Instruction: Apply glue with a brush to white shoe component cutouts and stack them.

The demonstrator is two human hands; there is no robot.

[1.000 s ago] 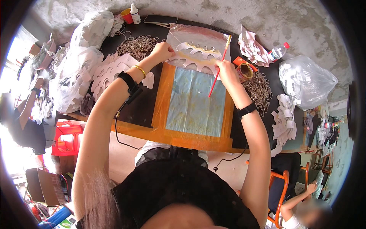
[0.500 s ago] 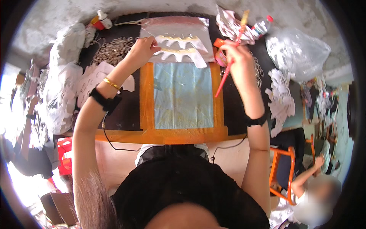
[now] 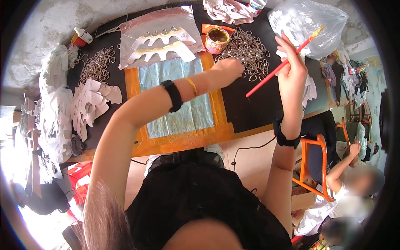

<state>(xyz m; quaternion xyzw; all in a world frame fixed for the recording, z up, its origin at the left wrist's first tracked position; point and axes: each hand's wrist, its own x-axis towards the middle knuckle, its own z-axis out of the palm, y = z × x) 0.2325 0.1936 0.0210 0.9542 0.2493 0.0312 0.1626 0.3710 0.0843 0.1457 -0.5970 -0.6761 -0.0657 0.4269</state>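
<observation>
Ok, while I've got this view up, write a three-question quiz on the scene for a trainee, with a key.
1. Which grip holds the red brush?
2. True or false: the open pot stands on the blue sheet.
3. How many white strips lie on the silver sheet?
A) one
B) two
C) five

Key:
1. The right grip.
2. False; it stands beside a pile of metal rings.
3. B

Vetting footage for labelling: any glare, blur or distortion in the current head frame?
Head view: far left blown out; sheen on the silver sheet and plastic bag; front edge of the table bowed by the fisheye; co-worker's head at lower right blurred; red brush readable.
</observation>
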